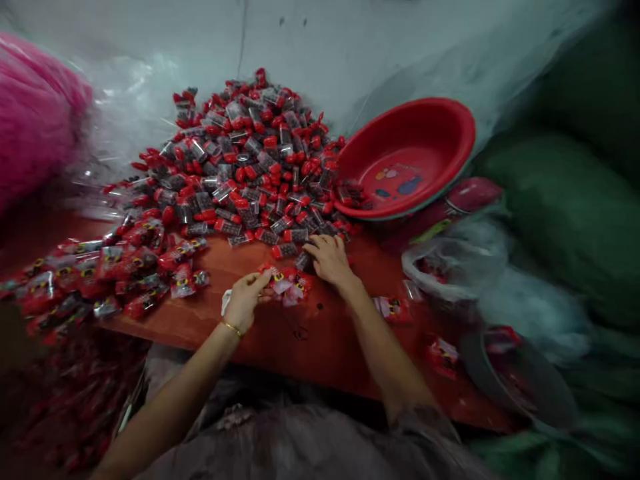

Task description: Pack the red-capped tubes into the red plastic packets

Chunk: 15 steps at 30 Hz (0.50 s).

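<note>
Grey-brown fabric clothing (300,443) is seen nearest the camera, below an orange-red flat worktop (270,347) where small red, yellow-and-black printed plastic packets (294,289) appear pinched at the edge between the closed thumb and fingers of the left hand (243,302). Clear plastic tubes with red caps and dark contents (247,167) are heaped just beyond; the loosely curled, half-open right hand (330,259) is laid at the heap's near edge, though whether a tube is gripped cannot be told. Tube-picking is judged to be under way, with a light fingertip pinch called for.
</note>
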Motion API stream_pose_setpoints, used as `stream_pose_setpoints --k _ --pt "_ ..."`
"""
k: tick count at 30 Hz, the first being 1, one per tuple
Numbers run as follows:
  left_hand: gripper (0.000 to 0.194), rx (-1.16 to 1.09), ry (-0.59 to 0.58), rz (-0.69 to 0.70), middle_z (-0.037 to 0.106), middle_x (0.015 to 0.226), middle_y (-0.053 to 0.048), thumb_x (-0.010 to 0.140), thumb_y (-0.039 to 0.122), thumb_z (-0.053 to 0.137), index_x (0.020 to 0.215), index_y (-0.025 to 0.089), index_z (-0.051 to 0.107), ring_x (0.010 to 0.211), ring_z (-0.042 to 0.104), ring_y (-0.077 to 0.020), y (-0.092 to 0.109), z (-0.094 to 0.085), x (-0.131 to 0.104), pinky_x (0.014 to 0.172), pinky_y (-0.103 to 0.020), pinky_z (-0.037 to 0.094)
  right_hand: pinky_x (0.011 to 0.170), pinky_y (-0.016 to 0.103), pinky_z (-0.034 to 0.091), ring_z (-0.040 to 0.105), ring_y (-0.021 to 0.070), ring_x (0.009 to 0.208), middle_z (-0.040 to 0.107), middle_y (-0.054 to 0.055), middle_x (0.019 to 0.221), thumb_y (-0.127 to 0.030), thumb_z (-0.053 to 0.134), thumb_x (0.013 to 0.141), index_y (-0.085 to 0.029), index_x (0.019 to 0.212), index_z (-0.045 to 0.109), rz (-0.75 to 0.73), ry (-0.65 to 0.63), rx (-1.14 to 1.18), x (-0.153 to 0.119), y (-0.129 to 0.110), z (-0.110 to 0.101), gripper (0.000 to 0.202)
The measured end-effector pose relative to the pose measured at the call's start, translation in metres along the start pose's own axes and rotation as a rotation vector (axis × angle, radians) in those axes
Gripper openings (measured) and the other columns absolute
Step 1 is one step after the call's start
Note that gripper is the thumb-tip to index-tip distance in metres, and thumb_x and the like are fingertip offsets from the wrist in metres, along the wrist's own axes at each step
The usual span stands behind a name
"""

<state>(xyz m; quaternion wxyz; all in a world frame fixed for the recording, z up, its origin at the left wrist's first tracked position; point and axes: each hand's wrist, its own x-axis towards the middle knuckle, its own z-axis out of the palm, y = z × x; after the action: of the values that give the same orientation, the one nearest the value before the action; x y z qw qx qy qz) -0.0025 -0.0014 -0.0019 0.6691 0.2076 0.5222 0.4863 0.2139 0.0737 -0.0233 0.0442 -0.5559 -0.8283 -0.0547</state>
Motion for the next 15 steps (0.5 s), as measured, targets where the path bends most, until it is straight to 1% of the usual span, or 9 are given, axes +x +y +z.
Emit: stream_pose_setpoints --k 2,3,5,6,8,9,11,13,15 --pt "0.051 -0.004 0.027 0.013 0.058 0.053 0.004 0.038 0.048 0.084 0.065 0.012 0.061 0.046 0.055 -0.0058 -0.002 -0.006 0.000 0.044 -0.015 0.043 0.103 0.045 0.024 0.042 0.0259 0.121 0.048 0.008 0.137 -0.011 0.044 0.083 -0.025 0.125 0.057 0.094 0.053 -0.002 -0.014 0.004 -0.001 0.047" --pt "0.050 -0.010 0.039 0.020 0.059 0.053 0.004 0.038 0.048 0.084 0.066 0.013 0.061 0.046 0.055 -0.0060 -0.003 -0.008 0.000 0.044 -0.015 0.043 0.101 0.043 0.028 0.044 0.0261 0.119 0.050 0.010 0.136 -0.013 0.042 0.085 -0.023 0.126 0.057 0.169 0.071 0.002 -0.020 0.003 -0.003 0.044" --pt "0.050 -0.037 0.065 0.033 0.060 0.054 0.004 0.038 0.046 0.085 0.068 0.013 0.062 0.046 0.056 -0.0064 -0.004 -0.010 -0.001 0.044 -0.016 0.044 0.093 0.038 0.037 0.052 0.0266 0.111 0.057 0.015 0.127 -0.022 0.037 0.091 -0.016 0.125 0.057 0.395 0.110 0.024 -0.029 -0.002 -0.006 0.040" --pt "0.050 -0.053 0.071 0.039 0.060 0.054 0.004 0.038 0.045 0.085 0.068 0.013 0.062 0.046 0.056 -0.0063 -0.004 -0.009 -0.001 0.044 -0.016 0.044 0.088 0.036 0.040 0.056 0.0268 0.105 0.063 0.017 0.118 -0.030 0.033 0.093 -0.013 0.120 0.061 0.521 0.087 0.041 -0.032 -0.007 -0.009 0.042" --pt "0.048 -0.075 0.062 0.037 0.060 0.052 0.004 0.038 0.044 0.085 0.067 0.013 0.061 0.045 0.055 -0.0064 -0.006 -0.007 -0.003 0.044 -0.016 0.043 0.080 0.036 0.044 0.063 0.0282 0.094 0.069 0.021 0.096 -0.046 0.024 0.095 -0.009 0.103 0.070 0.723 -0.039 0.083 -0.032 -0.019 -0.012 0.059" --pt "0.048 -0.084 0.056 0.031 0.060 0.051 0.004 0.039 0.044 0.085 0.067 0.013 0.061 0.044 0.055 -0.0064 -0.007 -0.005 -0.004 0.044 -0.016 0.043 0.078 0.036 0.045 0.065 0.0292 0.091 0.070 0.022 0.090 -0.053 0.021 0.094 -0.007 0.095 0.072 0.778 -0.114 0.104 -0.030 -0.025 -0.013 0.068" --pt "0.047 -0.096 0.044 0.013 0.060 0.049 0.003 0.038 0.043 0.086 0.067 0.014 0.061 0.044 0.055 -0.0068 -0.008 -0.002 -0.008 0.044 -0.016 0.043 0.077 0.036 0.047 0.066 0.0308 0.092 0.070 0.026 0.089 -0.063 0.024 0.089 -0.004 0.090 0.072 0.814 -0.220 0.141 -0.020 -0.036 -0.012 0.076" --pt "0.047 -0.104 0.035 0.007 0.060 0.050 0.003 0.039 0.042 0.086 0.066 0.013 0.061 0.044 0.056 -0.0066 -0.009 -0.001 -0.011 0.044 -0.016 0.043 0.079 0.035 0.047 0.066 0.0310 0.096 0.069 0.027 0.093 -0.065 0.036 0.085 -0.002 0.094 0.071 0.824 -0.246 0.168 -0.007 -0.042 -0.011 0.072" --pt "0.045 -0.111 0.028 -0.002 0.060 0.049 0.003 0.040 0.041 0.086 0.064 0.013 0.061 0.045 0.056 -0.0064 -0.008 -0.004 -0.013 0.045 -0.016 0.043 0.080 0.035 0.048 0.065 0.0305 0.098 0.069 0.026 0.097 -0.060 0.047 0.082 -0.004 0.098 0.069 0.837 -0.228 0.192 0.006 -0.044 -0.010 0.063"
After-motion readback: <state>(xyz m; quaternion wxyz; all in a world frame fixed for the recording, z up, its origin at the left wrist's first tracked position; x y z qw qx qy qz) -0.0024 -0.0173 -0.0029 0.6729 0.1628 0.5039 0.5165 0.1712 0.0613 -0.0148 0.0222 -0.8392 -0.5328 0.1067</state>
